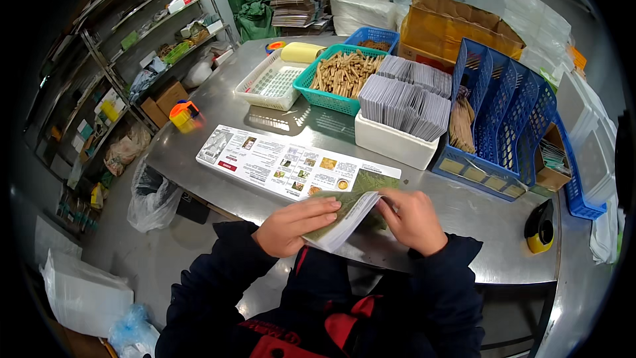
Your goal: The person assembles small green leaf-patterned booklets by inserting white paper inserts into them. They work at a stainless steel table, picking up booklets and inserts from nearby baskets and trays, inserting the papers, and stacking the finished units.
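Note:
A green-and-white folded leaflet is between my two hands at the table's near edge, tilted, its white side facing right. My left hand holds its left side, fingers stretched together across the green face, thumb hidden. My right hand is closed at the leaflet's upper right edge, thumb and fingers pinching it. Just beyond my hands lies a long stack of printed leaflets, white with small pictures and a green end panel. The green part under my right hand is partly covered by it.
Behind are a white basket, a teal basket of small wooden pieces, a white box of packed grey-white cards, and blue file racks. Tape dispensers stand left and right. Metal shelves line the left.

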Demonstrator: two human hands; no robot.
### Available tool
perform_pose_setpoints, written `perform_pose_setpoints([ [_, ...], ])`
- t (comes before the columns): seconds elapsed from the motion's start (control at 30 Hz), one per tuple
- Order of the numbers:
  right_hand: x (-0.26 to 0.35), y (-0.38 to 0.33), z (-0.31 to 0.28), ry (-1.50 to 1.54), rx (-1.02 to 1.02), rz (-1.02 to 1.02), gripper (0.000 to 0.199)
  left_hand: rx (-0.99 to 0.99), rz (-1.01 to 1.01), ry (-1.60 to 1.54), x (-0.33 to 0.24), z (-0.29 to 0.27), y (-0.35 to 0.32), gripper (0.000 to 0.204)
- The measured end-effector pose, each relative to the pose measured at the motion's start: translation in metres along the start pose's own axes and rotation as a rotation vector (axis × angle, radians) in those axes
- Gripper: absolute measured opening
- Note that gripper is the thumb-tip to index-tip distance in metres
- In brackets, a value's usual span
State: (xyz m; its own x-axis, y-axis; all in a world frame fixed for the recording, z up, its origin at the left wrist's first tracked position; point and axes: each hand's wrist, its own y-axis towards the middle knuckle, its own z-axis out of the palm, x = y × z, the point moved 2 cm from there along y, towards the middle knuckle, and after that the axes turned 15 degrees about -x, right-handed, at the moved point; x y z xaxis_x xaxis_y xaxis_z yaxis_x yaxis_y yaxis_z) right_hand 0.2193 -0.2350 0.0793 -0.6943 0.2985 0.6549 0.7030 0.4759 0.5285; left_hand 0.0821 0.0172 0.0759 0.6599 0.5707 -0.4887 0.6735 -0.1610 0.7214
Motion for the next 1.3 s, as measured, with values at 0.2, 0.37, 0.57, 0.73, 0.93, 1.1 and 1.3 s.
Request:
perform_pose_setpoints([
  [0.2, -0.008, -0.022, 0.036, 0.727, 0.005, 0.439, 0.025, 0.038, 0.144, 0.352, 0.013, 0.029, -0.024, 0.079],
  [0.37, -0.002, -0.027, 0.045, 0.593, -0.045, 0.278, 0.026, 0.075, 0.052, 0.34, 0.01, 0.036, -0.02, 0.069],
  [0.57, 0.011, -0.025, 0.016, 0.297, 0.254, -0.058, 0.031, 0.077, -0.086, 0.482, 0.014, 0.017, 0.0, 0.051],
  [0.73, 0.013, -0.034, -0.005, 0.308, 0.173, -0.045, 0.033, 0.175, 0.058, 0.368, 0.02, 0.028, 0.012, 0.051],
  [0.93, -0.013, -0.048, -0.061, 0.092, 0.119, 0.092, 0.036, 0.404, 0.033, 0.247, 0.032, 0.076, 0.077, 0.045],
  [1.1, -0.066, -0.062, -0.131, 0.061, -0.141, 0.295, 0.029, 0.101, 0.306, 0.182, 0.08, 0.145, 0.186, 0.034],
  [1.3, -0.094, -0.047, -0.189, 0.045, -0.401, 0.305, 0.029, 0.275, 0.501, 0.363, 0.145, 0.206, 0.261, 0.036],
])
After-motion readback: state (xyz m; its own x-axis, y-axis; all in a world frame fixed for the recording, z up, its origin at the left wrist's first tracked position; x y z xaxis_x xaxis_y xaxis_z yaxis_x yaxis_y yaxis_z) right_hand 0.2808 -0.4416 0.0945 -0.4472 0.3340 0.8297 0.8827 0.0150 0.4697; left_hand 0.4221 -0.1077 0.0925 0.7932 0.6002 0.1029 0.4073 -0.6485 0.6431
